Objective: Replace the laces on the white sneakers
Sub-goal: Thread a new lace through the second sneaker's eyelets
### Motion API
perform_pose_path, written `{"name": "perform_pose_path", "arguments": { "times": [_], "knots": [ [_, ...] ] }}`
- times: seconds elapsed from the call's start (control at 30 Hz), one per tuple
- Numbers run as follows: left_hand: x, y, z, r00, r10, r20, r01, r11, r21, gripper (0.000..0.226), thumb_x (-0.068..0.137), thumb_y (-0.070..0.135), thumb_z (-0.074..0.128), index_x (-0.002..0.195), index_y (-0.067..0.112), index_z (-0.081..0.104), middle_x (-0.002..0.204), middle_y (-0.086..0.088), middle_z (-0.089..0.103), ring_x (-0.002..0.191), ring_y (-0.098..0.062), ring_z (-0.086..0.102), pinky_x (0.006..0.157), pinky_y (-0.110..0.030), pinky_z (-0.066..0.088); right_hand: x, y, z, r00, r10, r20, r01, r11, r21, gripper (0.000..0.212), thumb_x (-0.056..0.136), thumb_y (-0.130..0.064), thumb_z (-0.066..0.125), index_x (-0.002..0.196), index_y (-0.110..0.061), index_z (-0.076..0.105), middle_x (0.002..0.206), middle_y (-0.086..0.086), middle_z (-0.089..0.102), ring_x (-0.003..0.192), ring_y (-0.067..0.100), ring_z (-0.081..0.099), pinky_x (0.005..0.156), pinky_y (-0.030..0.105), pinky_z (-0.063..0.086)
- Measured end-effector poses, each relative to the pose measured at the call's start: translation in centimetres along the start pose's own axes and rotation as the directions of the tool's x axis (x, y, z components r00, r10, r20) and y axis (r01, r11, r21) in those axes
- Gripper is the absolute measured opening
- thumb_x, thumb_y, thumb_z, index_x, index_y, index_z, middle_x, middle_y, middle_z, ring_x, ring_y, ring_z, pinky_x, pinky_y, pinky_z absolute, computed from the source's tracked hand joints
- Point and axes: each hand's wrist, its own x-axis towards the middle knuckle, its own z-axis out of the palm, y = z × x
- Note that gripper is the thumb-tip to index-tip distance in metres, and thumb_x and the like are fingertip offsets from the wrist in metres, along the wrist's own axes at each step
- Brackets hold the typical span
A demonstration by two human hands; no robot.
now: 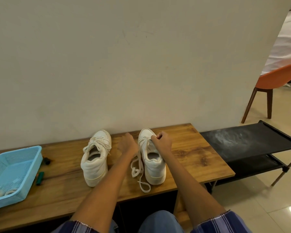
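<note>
Plaid sleeves (220, 221); flat woven lace (138, 167).

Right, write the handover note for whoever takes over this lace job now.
Right hand pinches the lace near the toe end of the right sneaker. Left hand rests open beside that shoe.
Both sneakers stand on the wooden bench, toes to the wall. Right one's lace is loosened, its ends trailing on the bench.
Left sneaker is still laced.
Laces lie in the blue basket, left.
Left to do: strip both, then relace.
</note>
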Motion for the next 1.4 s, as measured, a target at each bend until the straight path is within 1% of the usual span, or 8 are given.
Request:
{"name": "perform_pose_path", "arguments": {
  "times": [0.13, 0.37, 0.63, 0.87, 1.07, 1.17, 1.3, 1.4],
  "knots": [
    [1.0, 0.7, 0.1, 0.965, 0.257, -0.044, -0.261, 0.960, -0.102, 0.028, 0.092, 0.007, 0.051, 0.120, 0.007, 0.051, 0.117, -0.010, 0.061, 0.108, -0.027, 0.055, 0.083, -0.034, 0.045, 0.1, 0.0, 0.3, 0.998, -0.050, 0.028, 0.052, 0.994, -0.098, 0.014, 0.075, -0.014, 0.064, 0.070, -0.010, 0.052, 0.064, -0.002, 0.048, 0.056, 0.009, 0.039, 0.049, 0.020, 0.030],
    [0.9, 0.5, 1.8, 0.982, 0.187, -0.020, -0.179, 0.894, -0.411, 0.019, 0.089, 0.009, 0.054, 0.108, 0.007, 0.053, 0.097, -0.004, 0.059, 0.090, -0.022, 0.057, 0.073, -0.029, 0.044, 0.3, 0.0, 0.3, 0.998, -0.056, 0.038, 0.062, 0.985, -0.159, 0.012, 0.076, -0.014, 0.063, 0.073, -0.011, 0.052, 0.067, 0.001, 0.050, 0.061, 0.014, 0.043, 0.050, 0.022, 0.031],
    [1.5, 0.3, -4.0, 0.994, -0.111, -0.024, 0.004, 0.245, -0.969, 0.019, 0.090, 0.004, 0.053, 0.074, 0.013, 0.058, 0.063, -0.003, 0.052, 0.037, -0.002, 0.040, 0.036, -0.017, 0.035, -0.1, -0.5, 0.1, 0.998, -0.051, 0.031, 0.057, 0.970, -0.237, 0.013, 0.080, -0.015, 0.060, 0.075, -0.010, 0.049, 0.072, 0.004, 0.051, 0.066, 0.018, 0.046, 0.050, 0.023, 0.031],
    [-0.5, -0.1, -9.7, 0.999, -0.025, 0.047, 0.049, 0.116, -0.992, 0.020, 0.089, -0.002, 0.048, 0.082, 0.010, 0.062, 0.072, -0.009, 0.062, 0.050, -0.015, 0.049, 0.044, -0.020, 0.045, -0.3, -3.3, -0.5, 0.961, -0.005, 0.275, 0.169, 0.802, -0.573, 0.007, 0.091, -0.021, 0.052, 0.088, -0.015, 0.055, 0.088, 0.004, 0.059, 0.081, 0.020, 0.054, 0.070, 0.028, 0.043],
    [-2.2, 0.8, -11.5, 0.979, 0.144, 0.148, 0.162, -0.094, -0.982, 0.044, 0.088, -0.016, 0.042, 0.120, 0.011, 0.055, 0.106, -0.007, 0.061, 0.082, -0.019, 0.061, 0.064, -0.026, 0.058, -2.9, -9.5, -1.2, 0.861, -0.100, 0.499, 0.060, 0.994, 0.096, 0.035, 0.097, -0.036, 0.049, 0.112, -0.006, 0.056, 0.099, 0.006, 0.065, 0.087, 0.015, 0.062, 0.069, 0.019, 0.048],
    [-2.4, 1.1, -11.5, 0.994, 0.073, 0.083, 0.076, 0.096, -0.992, 0.056, 0.083, -0.024, 0.044, 0.128, 0.009, 0.051, 0.119, -0.009, 0.057, 0.088, -0.017, 0.059, 0.059, -0.021, 0.054, -3.1, -10.8, -1.6, 0.737, -0.071, 0.672, -0.088, 0.976, 0.200, 0.031, 0.098, -0.031, 0.048, 0.117, -0.007, 0.053, 0.084, 0.006, 0.063, 0.075, 0.017, 0.063, 0.071, 0.027, 0.052],
    [-1.8, 0.1, -10.7, 0.999, -0.019, -0.035, -0.023, 0.445, -0.895, 0.046, 0.088, -0.016, 0.046, 0.126, 0.009, 0.053, 0.125, -0.009, 0.054, 0.085, -0.017, 0.058, 0.053, -0.017, 0.053, -1.9, -12.0, -3.7, 0.749, -0.053, 0.661, -0.231, 0.913, 0.336, 0.009, 0.092, -0.015, 0.059, 0.097, -0.009, 0.053, 0.060, 0.000, 0.047, 0.047, 0.012, 0.047, 0.059, 0.028, 0.052],
    [-1.4, -0.9, -10.1, 0.999, -0.014, -0.034, -0.014, 0.718, -0.695, 0.046, 0.086, -0.014, 0.052, 0.128, 0.007, 0.052, 0.131, -0.010, 0.053, 0.098, -0.025, 0.060, 0.074, -0.031, 0.057, -1.1, -13.6, -5.7, 0.773, -0.063, 0.632, -0.224, 0.904, 0.364, 0.009, 0.090, -0.012, 0.062, 0.087, -0.010, 0.054, 0.056, -0.003, 0.046, 0.043, 0.010, 0.043, 0.063, 0.030, 0.055]
  ]
}}
